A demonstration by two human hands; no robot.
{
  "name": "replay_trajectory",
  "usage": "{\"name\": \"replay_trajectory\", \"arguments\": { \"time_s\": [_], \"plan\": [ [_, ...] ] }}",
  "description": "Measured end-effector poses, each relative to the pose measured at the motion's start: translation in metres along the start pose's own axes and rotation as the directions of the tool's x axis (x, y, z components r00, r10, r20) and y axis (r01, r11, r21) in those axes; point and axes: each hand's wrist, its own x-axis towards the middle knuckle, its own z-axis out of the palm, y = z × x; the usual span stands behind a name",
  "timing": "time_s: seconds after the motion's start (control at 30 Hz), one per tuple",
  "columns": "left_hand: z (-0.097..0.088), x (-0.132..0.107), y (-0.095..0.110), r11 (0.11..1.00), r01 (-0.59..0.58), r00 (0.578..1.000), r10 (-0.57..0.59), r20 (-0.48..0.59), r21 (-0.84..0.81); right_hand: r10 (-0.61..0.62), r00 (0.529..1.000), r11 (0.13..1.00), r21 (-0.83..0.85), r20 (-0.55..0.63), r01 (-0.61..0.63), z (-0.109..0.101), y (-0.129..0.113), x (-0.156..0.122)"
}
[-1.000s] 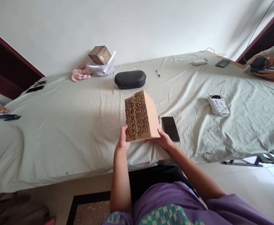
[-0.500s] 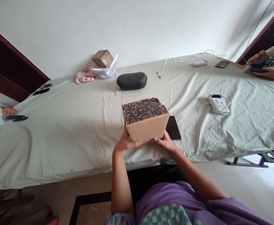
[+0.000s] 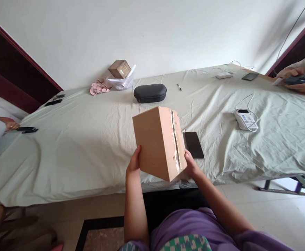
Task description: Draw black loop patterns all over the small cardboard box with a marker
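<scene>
A brown cardboard box (image 3: 151, 143) is held between my two hands over the near edge of the cloth-covered table (image 3: 90, 153). Its plain face and a side with a torn, taped seam point toward me. My left hand (image 3: 134, 159) grips the lower left side, thumb on the plain face and fingers hidden behind. On the right, my right hand (image 3: 191, 164) holds the box near its taped lower corner, most fingers out of sight. Just beside that hand lies a dark tablet or phone (image 3: 194, 144), flat on the cloth.
Beyond the box sits a black oval case (image 3: 150, 93), with a pen (image 3: 179, 87) to its right. A small carton (image 3: 119, 69) rests in a plastic basin (image 3: 122, 83) beside a pink cloth (image 3: 99, 87). A white corded device (image 3: 245, 120) lies right. Other people's hands (image 3: 296, 78) show at both sides.
The box has been turned in my hands: its black-scribbled face no longer shows, and the plain face and taped seam now do. Both my hands have shifted their grip along its sides.
</scene>
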Motion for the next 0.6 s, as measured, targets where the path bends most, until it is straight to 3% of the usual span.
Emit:
{"name": "replay_trajectory", "arguments": {
  "time_s": [0.17, 0.27, 0.4, 0.5, 0.6],
  "plan": [
    [0.01, 0.008, -0.002, 0.99, 0.135, 0.99, -0.133, -0.041, 0.035, 0.097, 0.993, 0.995, -0.003, 0.071, -0.097, 0.006, -0.01, -0.012],
    [0.013, 0.009, -0.001, 0.986, 0.034, 0.999, -0.027, -0.043, 0.161, 0.057, 0.996, 0.998, -0.027, 0.066, -0.055, 0.002, -0.013, -0.009],
    [0.015, 0.005, 0.008, 0.919, -0.13, 0.99, 0.139, 0.002, 0.373, -0.048, 0.997, 0.991, -0.124, 0.059, 0.055, -0.005, -0.014, -0.004],
    [0.016, -0.001, 0.015, 0.872, -0.252, 0.966, 0.201, 0.161, 0.419, -0.113, 0.99, 0.967, -0.219, 0.085, 0.129, -0.007, -0.016, -0.004],
    [0.017, -0.006, 0.018, 0.832, -0.339, 0.914, 0.181, 0.362, 0.44, -0.191, 0.969, 0.919, -0.318, 0.157, 0.233, -0.008, -0.016, -0.007]
  ]
}}
